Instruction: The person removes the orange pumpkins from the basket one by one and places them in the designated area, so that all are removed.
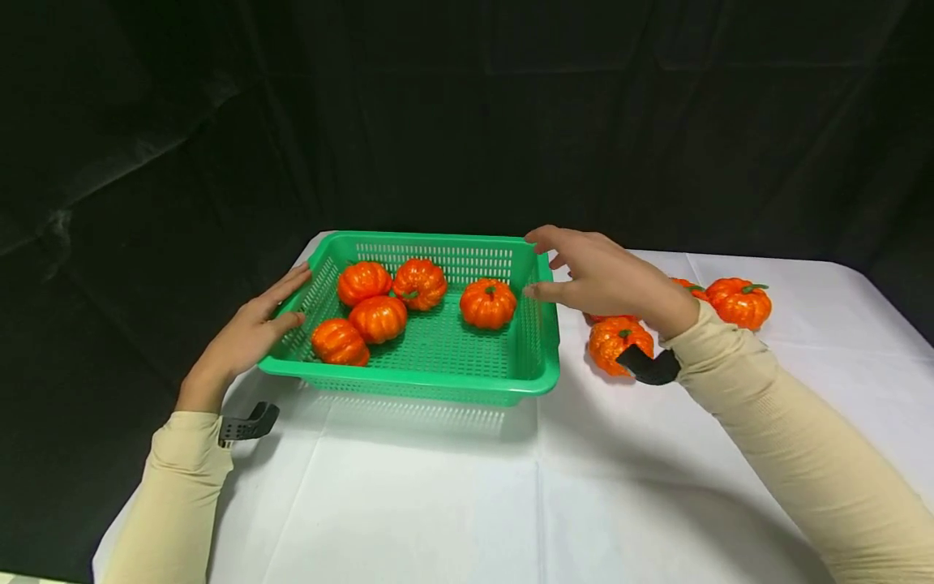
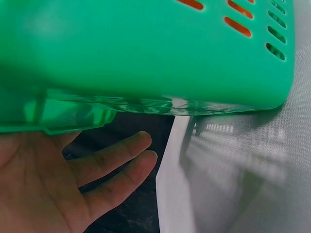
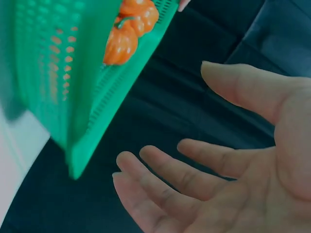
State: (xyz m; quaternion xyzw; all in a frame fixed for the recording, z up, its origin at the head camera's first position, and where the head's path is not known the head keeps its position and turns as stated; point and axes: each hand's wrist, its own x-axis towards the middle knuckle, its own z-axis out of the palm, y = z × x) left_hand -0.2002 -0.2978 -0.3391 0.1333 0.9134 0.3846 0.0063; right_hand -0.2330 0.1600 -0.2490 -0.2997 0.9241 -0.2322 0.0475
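A green plastic basket [image 1: 438,369] with slotted walls stands on the white cloth, holding several small shiny orange pumpkins [image 1: 490,304]. Along its left rim lies my left hand [image 1: 244,332], fingers extended; the left wrist view shows the palm and two straight fingers [image 2: 121,182] against the rim's outer side, the others partly covered. At the opposite end, my right hand [image 1: 594,264] hovers by the right rim, thumb and fingers spread. The right wrist view shows this hand [image 3: 214,184] holding nothing, with a gap between its fingertips and the basket [image 3: 104,107].
More orange pumpkins [image 1: 739,303] lie on the cloth right of the basket, some partly hidden behind my right hand and forearm. One pumpkin [image 1: 613,345] sits close to the basket's right wall. A black curtain [image 1: 467,122] hangs behind the table [image 1: 430,503].
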